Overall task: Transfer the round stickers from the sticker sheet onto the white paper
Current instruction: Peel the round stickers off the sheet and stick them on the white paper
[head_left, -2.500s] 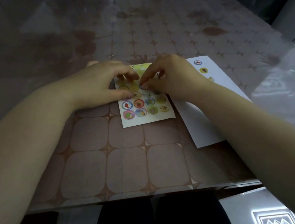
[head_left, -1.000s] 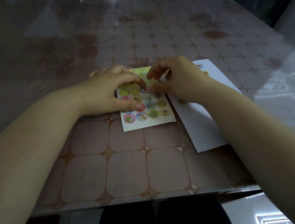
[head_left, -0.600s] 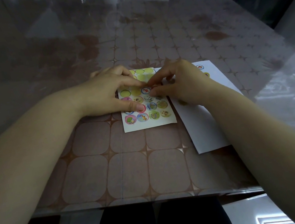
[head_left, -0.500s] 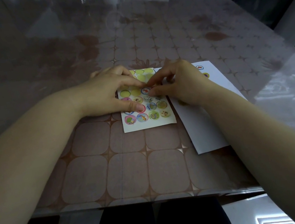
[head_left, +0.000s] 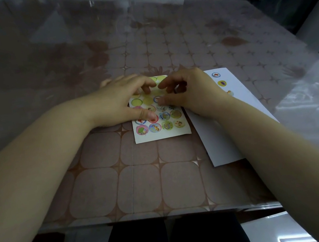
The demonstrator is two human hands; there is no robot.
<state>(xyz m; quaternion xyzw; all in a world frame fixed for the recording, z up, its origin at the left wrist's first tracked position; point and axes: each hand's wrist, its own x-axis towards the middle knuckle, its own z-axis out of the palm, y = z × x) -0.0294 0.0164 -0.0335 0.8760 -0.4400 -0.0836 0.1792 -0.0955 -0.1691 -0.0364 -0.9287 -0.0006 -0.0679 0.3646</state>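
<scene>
Two hands meet over the sticker sheet [head_left: 161, 132], which lies flat on the table [head_left: 124, 191], just left of the white paper [head_left: 220, 144]. Three stickers [head_left: 221, 83] sit at the paper's far end. A sticker could crease or tear if its edge is picked carelessly, and the sheet could lift if the pressure eases. The left hand [head_left: 119, 104] presses the sheet down with thumb and fingertips. The right hand [head_left: 189, 92] holds nothing: its thumb touches a mid-sheet sticker [head_left: 157, 99], and its forefinger is raised narrowly apart.
</scene>
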